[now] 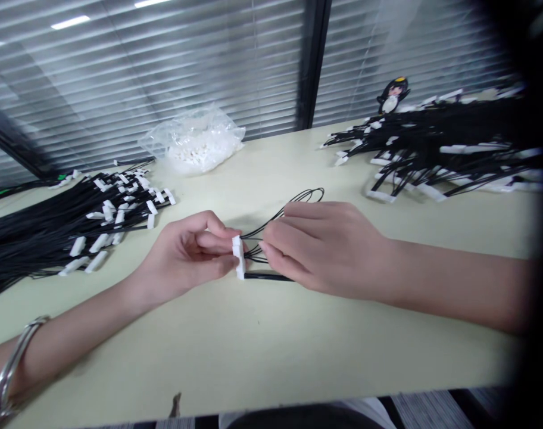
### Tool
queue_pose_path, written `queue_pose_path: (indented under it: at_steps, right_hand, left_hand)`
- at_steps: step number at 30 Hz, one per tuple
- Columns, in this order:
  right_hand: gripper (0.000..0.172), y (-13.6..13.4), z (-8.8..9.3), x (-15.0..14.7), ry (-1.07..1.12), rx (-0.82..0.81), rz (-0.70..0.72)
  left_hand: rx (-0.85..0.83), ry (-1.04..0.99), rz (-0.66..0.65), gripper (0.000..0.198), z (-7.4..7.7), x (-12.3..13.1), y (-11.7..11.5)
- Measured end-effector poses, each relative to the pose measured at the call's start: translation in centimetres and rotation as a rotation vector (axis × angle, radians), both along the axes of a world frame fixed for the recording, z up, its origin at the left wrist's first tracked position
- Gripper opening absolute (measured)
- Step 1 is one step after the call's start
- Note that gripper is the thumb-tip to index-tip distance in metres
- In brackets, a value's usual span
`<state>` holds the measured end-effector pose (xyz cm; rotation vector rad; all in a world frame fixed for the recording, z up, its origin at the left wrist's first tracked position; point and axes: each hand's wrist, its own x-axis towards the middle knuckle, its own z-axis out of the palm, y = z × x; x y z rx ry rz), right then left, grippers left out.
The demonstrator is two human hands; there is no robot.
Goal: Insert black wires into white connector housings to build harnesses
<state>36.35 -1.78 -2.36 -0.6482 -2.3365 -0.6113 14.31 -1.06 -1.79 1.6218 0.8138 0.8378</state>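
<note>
Between the thumb and fingers of my left hand (189, 253) is a white plastic connector (239, 257), held upright over the table. Several thin black wires (253, 253) run from its right side toward my right hand (323, 247). That hand is closed, its fingertips pinched around the wires just right of the connector; the exact grip is hidden behind the knuckles. Some wires bend into a loop (314, 193) above the right hand. A thicker black strand (269, 276) leaves the connector's lower end and passes beneath the right hand.
To the left lies a bundle of black cables (43, 229) with white connectors. Another heap of wired connectors (445, 134) covers the table's far right, beside a penguin figure (393, 95). A clear plastic bag (200, 143) of small white parts sits at the back, before window blinds (200, 71).
</note>
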Motion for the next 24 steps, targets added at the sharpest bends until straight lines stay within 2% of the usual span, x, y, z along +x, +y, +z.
queue_pose_path:
  at_steps: [2, 5, 11, 18, 21, 24]
  right_hand:
    - [0.009, -0.16, -0.01, -0.10, -0.003, -0.042, -0.002]
    - [0.010, -0.23, -0.09, -0.31, 0.033, -0.017, 0.021]
    - [0.014, -0.13, -0.01, -0.46, 0.006, -0.034, 0.053]
    - [0.001, -0.34, 0.21, -0.50, -0.010, -0.042, -0.004]
    - [0.010, -0.29, 0.10, -0.47, -0.051, -0.040, 0.012]
    - [0.011, -0.28, 0.12, -0.53, -0.043, -0.037, 0.024]
  left_hand:
    - [0.034, -0.004, 0.010, 0.016, -0.05, -0.02, -0.06]
    - [0.077, 0.000, 0.000, 0.016, -0.05, -0.04, -0.09]
    - [0.063, -0.024, -0.026, 0.018, 0.00, 0.00, -0.09]
    - [0.031, -0.035, -0.073, 0.022, 0.14, 0.21, -0.54]
    - [0.029, -0.039, -0.070, 0.022, 0.22, 0.26, -0.67]
    - [0.032, -0.042, -0.043, 0.021, 0.24, 0.25, -0.77]
